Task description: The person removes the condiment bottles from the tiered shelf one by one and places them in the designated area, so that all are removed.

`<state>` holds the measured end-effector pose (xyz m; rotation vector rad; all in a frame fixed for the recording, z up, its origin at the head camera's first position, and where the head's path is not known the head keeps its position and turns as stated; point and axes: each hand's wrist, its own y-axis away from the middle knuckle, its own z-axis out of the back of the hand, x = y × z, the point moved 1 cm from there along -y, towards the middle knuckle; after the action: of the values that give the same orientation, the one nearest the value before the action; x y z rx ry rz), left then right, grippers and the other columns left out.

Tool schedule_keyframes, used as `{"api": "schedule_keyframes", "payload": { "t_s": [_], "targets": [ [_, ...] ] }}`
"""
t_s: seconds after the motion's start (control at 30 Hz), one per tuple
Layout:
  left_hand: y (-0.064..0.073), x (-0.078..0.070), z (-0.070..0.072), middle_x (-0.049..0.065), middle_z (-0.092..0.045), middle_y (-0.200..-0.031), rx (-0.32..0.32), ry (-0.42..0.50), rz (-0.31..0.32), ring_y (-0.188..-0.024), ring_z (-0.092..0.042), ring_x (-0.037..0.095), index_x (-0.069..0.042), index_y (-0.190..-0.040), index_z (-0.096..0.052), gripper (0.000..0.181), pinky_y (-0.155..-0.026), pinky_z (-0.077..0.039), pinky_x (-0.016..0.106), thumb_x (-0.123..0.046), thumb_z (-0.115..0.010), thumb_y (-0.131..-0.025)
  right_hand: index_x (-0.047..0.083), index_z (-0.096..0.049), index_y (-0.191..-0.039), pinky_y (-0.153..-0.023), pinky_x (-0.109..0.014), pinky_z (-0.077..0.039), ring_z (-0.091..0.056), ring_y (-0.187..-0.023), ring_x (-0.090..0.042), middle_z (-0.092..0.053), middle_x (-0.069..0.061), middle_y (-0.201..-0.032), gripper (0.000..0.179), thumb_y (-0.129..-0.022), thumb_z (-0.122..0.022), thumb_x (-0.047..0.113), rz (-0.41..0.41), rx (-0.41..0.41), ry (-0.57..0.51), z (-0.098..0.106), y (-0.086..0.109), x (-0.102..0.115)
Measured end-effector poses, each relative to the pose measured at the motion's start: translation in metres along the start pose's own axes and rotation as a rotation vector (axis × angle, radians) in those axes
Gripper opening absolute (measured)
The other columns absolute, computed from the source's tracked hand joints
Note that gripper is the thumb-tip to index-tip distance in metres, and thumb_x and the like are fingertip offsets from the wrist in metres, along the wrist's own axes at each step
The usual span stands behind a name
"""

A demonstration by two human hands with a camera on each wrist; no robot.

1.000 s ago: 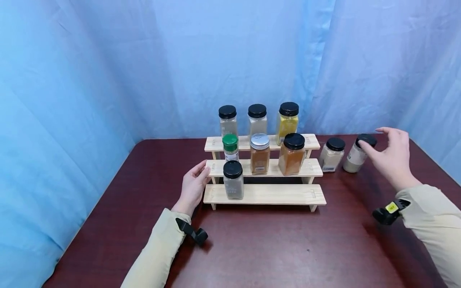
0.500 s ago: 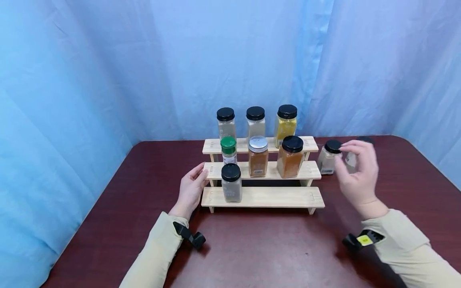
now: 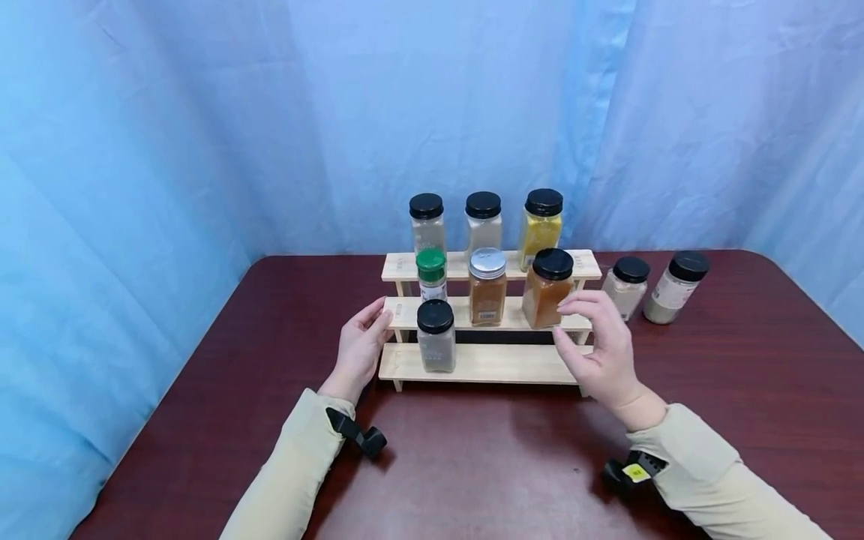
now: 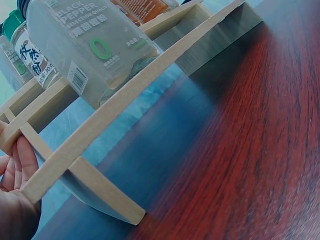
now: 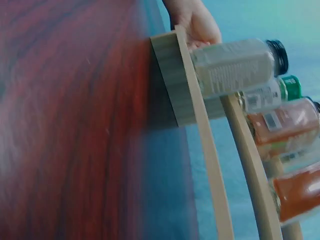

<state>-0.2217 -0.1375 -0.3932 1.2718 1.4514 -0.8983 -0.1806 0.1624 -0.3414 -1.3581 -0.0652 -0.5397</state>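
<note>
While the left hand [image 3: 359, 349] pinches the wooden rack [image 3: 506, 365] at the left end of its middle tier, the right hand [image 3: 604, 358] holds nothing, thumb and fingers apart, near the rack's right end; contact with the orange-powder jar [image 3: 542, 296] cannot be told. The rack stands on the table [image 3: 472, 450], long axis left to right, tiers descending toward the person. The black pepper jar [image 3: 437, 350] stands upright, long axis vertical, at the bottom tier's left. Two black-lidded jars [image 3: 628, 294] stand right of the rack.

"BLACK PEPPER" on jar [image 4: 95, 55], "孜然粉" on bottle [image 4: 33, 54]
</note>
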Motion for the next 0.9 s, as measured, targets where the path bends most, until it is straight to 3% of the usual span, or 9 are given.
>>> {"api": "schedule_keyframes", "payload": {
  "t_s": [0.1,0.23,0.37,0.47,0.67,0.9],
  "targets": [
    [0.001,0.0,0.001,0.005,-0.052,-0.105,-0.003,-0.002,0.002,-0.086,-0.057,0.002,0.007,-0.138,-0.043,0.043,-0.071,-0.048,0.016,0.0,-0.05,-0.096,-0.011,-0.058,-0.101,-0.09,-0.014,-0.041,-0.052,-0.099,-0.01,-0.055,-0.023,-0.098,0.027,-0.086,-0.064,0.01,-0.066,0.119,-0.046,-0.009,0.0,0.008],
    [0.0,-0.001,0.0,0.011,-0.052,-0.115,0.019,-0.008,-0.011,-0.093,-0.058,0.004,0.007,-0.139,-0.041,0.044,-0.073,-0.048,0.016,-0.003,-0.05,-0.097,-0.01,-0.051,-0.117,-0.085,-0.021,-0.051,-0.055,-0.102,-0.015,-0.053,-0.023,-0.111,0.044,-0.076,-0.064,-0.013,-0.219,0.313,-0.104,-0.022,-0.001,0.021],
    [0.0,-0.001,0.0,0.011,-0.053,-0.114,0.013,-0.019,-0.004,-0.092,-0.058,0.004,0.006,-0.139,-0.042,0.043,-0.073,-0.048,0.016,-0.003,-0.05,-0.097,-0.007,-0.043,-0.129,-0.084,-0.037,-0.054,-0.053,-0.112,-0.028,-0.048,-0.021,-0.124,0.054,-0.08,-0.066,-0.009,-0.338,0.461,-0.119,-0.032,-0.005,0.033],
    [0.001,0.0,0.001,0.006,-0.053,-0.108,-0.004,-0.019,0.007,-0.09,-0.058,0.003,0.003,-0.139,-0.044,0.042,-0.072,-0.048,0.016,-0.002,-0.049,-0.097,-0.003,-0.039,-0.136,-0.089,-0.042,-0.051,-0.048,-0.12,-0.031,-0.044,-0.019,-0.131,0.062,-0.082,-0.069,-0.001,-0.399,0.55,-0.123,-0.039,-0.007,0.038],
    [0.001,0.001,0.004,0.004,-0.053,-0.106,0.004,-0.024,0.006,-0.089,-0.058,0.002,0.003,-0.139,-0.043,0.043,-0.073,-0.048,0.016,-0.003,-0.049,-0.097,0.006,-0.032,-0.143,-0.099,-0.046,-0.044,-0.041,-0.127,-0.028,-0.039,-0.015,-0.139,0.082,-0.077,-0.079,0.018,-0.364,0.652,-0.046,-0.054,-0.007,0.043],
    [-0.001,0.002,0.001,0.007,-0.052,-0.112,0.009,0.007,0.004,-0.09,-0.057,0.002,0.006,-0.139,-0.041,0.044,-0.072,-0.047,0.016,-0.002,-0.049,-0.097,0.011,-0.031,-0.144,-0.105,-0.048,-0.038,-0.037,-0.133,-0.029,-0.033,-0.017,-0.146,0.095,-0.068,-0.086,0.028,-0.272,0.64,0.038,-0.07,-0.006,0.045]
  ]
}}
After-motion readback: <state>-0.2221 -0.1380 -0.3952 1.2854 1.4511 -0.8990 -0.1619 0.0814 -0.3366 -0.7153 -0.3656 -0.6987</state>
